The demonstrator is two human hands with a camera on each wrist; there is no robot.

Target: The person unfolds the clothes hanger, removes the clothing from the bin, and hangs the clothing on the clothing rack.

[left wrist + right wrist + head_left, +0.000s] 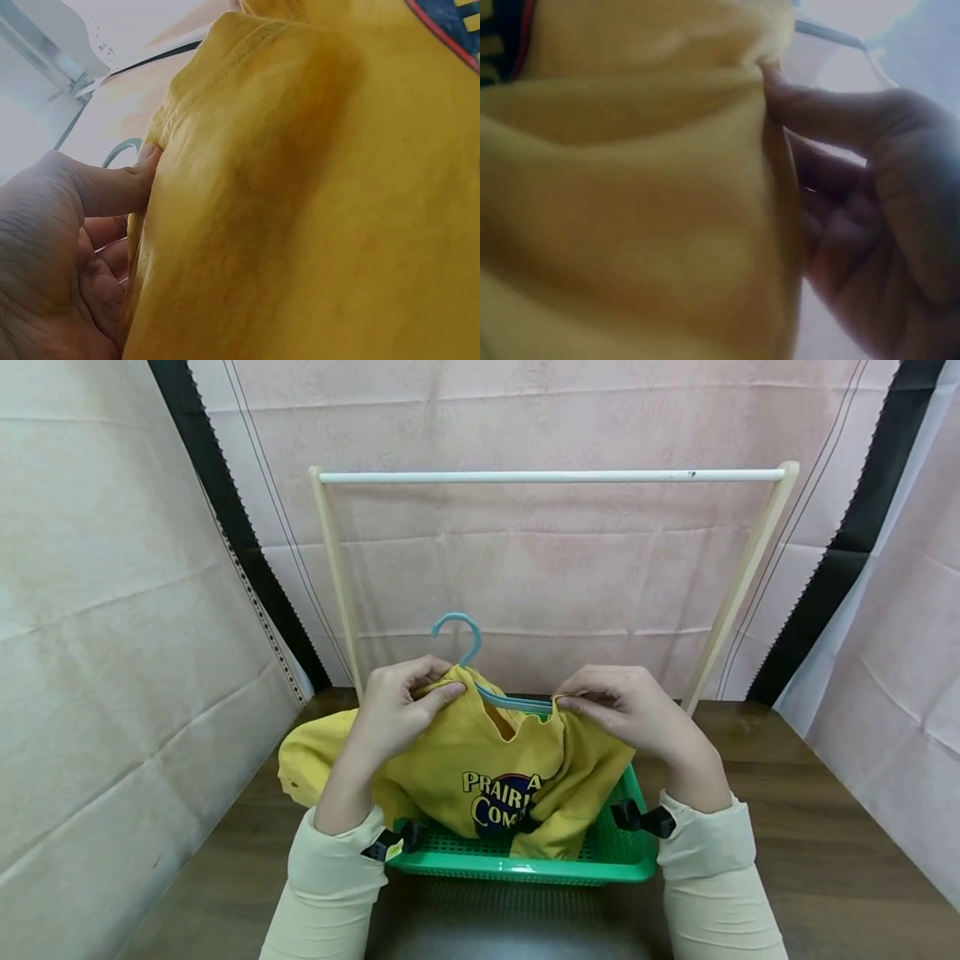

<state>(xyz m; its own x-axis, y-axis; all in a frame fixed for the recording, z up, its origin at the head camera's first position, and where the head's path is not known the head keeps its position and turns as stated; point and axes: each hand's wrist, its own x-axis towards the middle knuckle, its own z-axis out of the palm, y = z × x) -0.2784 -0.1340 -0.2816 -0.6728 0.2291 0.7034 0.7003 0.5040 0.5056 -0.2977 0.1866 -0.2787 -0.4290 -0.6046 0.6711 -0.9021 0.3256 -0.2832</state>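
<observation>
A yellow shirt (442, 747) with a dark printed logo is held up by both hands above a green basket (525, 868). My left hand (397, 706) pinches the shirt near the left of its neckline; the left wrist view shows the thumb pressed on the yellow cloth (247, 195). On the other side of the neckline, my right hand (630, 706) pinches the fabric between thumb and fingers, also seen in the right wrist view. A light blue hanger (513, 702) lies partly inside the neck opening, its hook sticking up beside the left hand. The hanger's left arm is hidden by cloth.
Behind the basket stands a rack with a white horizontal bar (551, 477) and cream side posts (742, 589). The basket rests on a brown wooden tabletop (810, 827). Pale fabric walls (135, 652) surround the table.
</observation>
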